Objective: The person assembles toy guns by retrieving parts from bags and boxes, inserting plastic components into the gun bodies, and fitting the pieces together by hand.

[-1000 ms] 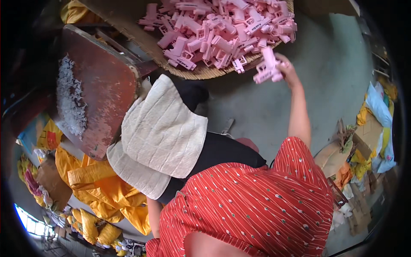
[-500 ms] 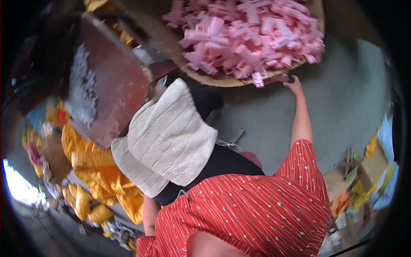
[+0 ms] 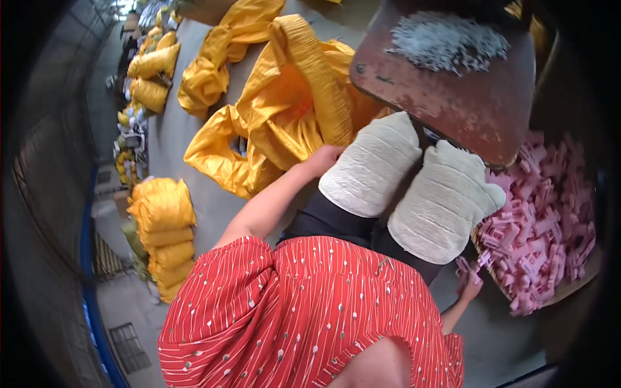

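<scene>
My left arm reaches toward the outer side of my left leg. Only part of my left hand (image 3: 328, 157) shows beside the white quilted knee pad (image 3: 372, 168); its fingers are hidden. Down at the right, my right hand (image 3: 472, 286) is closed just outside the rim of a wide woven basket (image 3: 579, 288). Pink plastic pieces (image 3: 462, 265) stick out from its fingers; their exact shape is hard to make out. The basket holds a heap of similar pink pieces (image 3: 533, 223). A second white pad (image 3: 443, 200) covers my right leg.
Before my knees stands a worn reddish-brown seat or board (image 3: 440, 100) with a pile of small pale pieces (image 3: 449, 40). Crumpled yellow sacks (image 3: 278, 116) lie to its left. Stacked yellow bundles (image 3: 169, 226) and a row of filled yellow sacks (image 3: 152, 71) stand farther left.
The view has swung to the right side of the picture for the basket, bringing the yellow sacks and my left arm into sight. My right hand stays beside the basket's rim.
</scene>
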The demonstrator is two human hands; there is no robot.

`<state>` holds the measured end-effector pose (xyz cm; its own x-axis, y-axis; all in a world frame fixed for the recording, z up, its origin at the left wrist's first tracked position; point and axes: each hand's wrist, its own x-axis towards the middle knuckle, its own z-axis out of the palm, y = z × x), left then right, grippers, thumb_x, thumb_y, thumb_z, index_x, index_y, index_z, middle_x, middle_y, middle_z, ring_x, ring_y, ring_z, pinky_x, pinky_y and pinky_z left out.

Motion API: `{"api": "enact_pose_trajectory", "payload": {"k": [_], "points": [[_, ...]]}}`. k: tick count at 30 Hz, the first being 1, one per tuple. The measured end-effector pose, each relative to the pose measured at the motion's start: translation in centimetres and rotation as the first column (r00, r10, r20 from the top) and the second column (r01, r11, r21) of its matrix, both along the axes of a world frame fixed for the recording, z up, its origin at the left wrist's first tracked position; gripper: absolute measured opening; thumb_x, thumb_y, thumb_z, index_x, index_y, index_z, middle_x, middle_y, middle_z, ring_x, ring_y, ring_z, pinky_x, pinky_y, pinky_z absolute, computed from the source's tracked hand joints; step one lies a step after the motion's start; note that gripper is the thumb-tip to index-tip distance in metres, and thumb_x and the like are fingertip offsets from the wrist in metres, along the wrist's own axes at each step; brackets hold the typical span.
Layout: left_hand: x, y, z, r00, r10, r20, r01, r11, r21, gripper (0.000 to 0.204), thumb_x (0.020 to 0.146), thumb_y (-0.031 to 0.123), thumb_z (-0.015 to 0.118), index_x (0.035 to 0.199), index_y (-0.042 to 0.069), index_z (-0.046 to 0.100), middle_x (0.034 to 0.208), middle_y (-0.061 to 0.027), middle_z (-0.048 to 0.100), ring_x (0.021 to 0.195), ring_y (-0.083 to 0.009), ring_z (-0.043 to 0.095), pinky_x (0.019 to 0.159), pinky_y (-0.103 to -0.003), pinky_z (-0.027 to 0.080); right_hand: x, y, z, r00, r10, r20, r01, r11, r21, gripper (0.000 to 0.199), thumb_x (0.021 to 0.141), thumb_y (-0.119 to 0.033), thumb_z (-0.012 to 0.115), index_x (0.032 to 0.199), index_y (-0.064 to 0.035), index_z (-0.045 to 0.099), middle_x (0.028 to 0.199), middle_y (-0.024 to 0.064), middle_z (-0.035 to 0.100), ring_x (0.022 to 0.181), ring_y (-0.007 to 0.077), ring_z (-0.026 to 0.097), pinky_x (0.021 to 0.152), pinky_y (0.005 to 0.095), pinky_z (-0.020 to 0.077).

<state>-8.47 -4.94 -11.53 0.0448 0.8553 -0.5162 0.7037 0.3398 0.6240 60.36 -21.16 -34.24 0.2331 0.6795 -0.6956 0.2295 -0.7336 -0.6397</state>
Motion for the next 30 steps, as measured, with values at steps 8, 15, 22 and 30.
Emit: {"api": "enact_pose_trajectory", "payload": {"k": [8, 15, 22, 30], "points": [[-14.1, 4.3, 2.7, 0.686, 0.507, -0.522, -0.386, 0.861, 0.331, 0.036, 0.086, 0.034, 0.059, 0.108, 0.009, 0.073, 0.104, -0.0161, 0.072, 0.097, -0.0318, 0.069, 0.084, -0.041, 0.054, -2.8, 5.8, 12.4, 0.815, -0.171, 0.553, -0.013, 0.949, 0.314, 0.047, 0.087, -0.036, 0.077, 0.108, 0.0032, 0.063, 0.1, 0.0123, 0.069, 0.09, 0.0196, 0.063, 0.086, 0.0348, 0.0505], [-5.0, -5.1, -7.9, 0.864, -0.496, -0.09, 0.43, 0.817, -0.384, 0.056, 0.081, 0.05, 0.066, 0.119, 0.009, 0.07, 0.121, -0.0178, 0.067, 0.105, -0.0324, 0.067, 0.091, -0.041, 0.051, -6.4, 11.6, 23.5, 0.677, -0.299, 0.672, -0.172, 0.824, 0.54, 0.047, 0.087, -0.032, 0.077, 0.116, 0.0031, 0.063, 0.104, 0.0147, 0.069, 0.095, 0.022, 0.064, 0.09, 0.0356, 0.0496], [-18.5, 3.3, -6.1, 0.867, -0.293, -0.403, 0.135, 0.917, -0.376, 0.054, 0.082, 0.048, 0.065, 0.116, 0.007, 0.071, 0.119, -0.0158, 0.069, 0.101, -0.0308, 0.068, 0.09, -0.04, 0.051, -15.6, 18.2, 29.6, 0.71, -0.24, 0.662, -0.279, 0.767, 0.578, 0.042, 0.088, -0.03, 0.077, 0.108, 0.0051, 0.064, 0.096, 0.0113, 0.067, 0.086, 0.021, 0.061, 0.083, 0.0351, 0.0508], [-11.9, 22.3, -0.7, 0.946, 0.32, -0.048, -0.238, 0.789, 0.567, 0.047, 0.083, 0.038, 0.064, 0.112, 0.003, 0.071, 0.115, -0.0165, 0.07, 0.098, -0.0272, 0.069, 0.089, -0.037, 0.052, -26.8, 27.4, 35.4, 0.773, -0.389, 0.501, -0.297, 0.475, 0.828, 0.043, 0.087, -0.025, 0.077, 0.109, 0.0079, 0.061, 0.1, 0.0147, 0.067, 0.089, 0.0219, 0.062, 0.081, 0.0361, 0.051]]}}
